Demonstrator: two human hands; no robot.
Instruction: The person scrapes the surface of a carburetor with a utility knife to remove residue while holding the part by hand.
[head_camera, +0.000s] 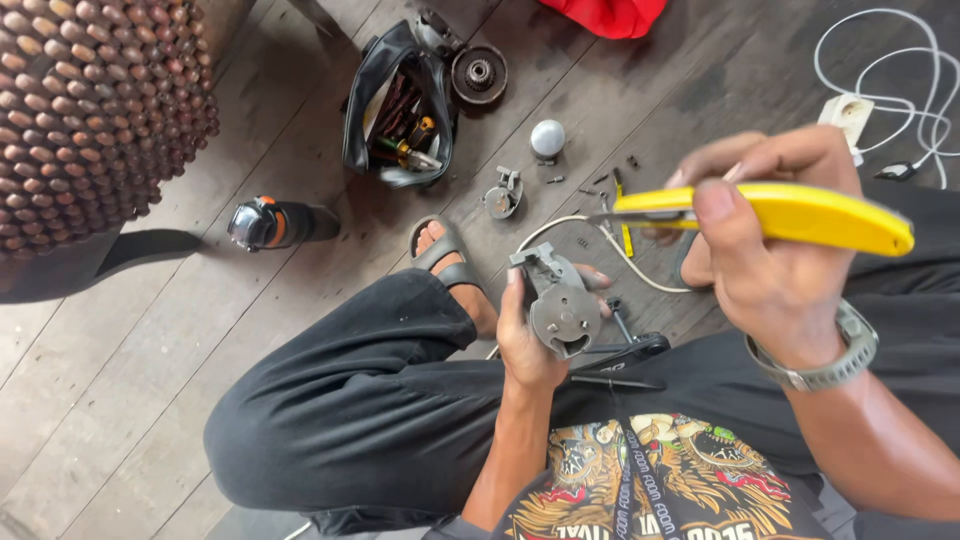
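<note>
The left hand grips a grey metal tool housing above the knee, over the dark wooden plank floor. The right hand closes around a yellow plastic-handled utility knife, blade toward the housing. A slip could likely nick the left fingers or the white cable nearby.

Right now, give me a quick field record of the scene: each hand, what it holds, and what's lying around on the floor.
left hand: holds grey metal tool part
right hand: holds yellow utility knife, raised above the part
floor: dark wood planks
black tool bag: open, tools inside
white bulb: beside small screws
white cable: coiled, top right
round metal disc part: next to the bag
</note>
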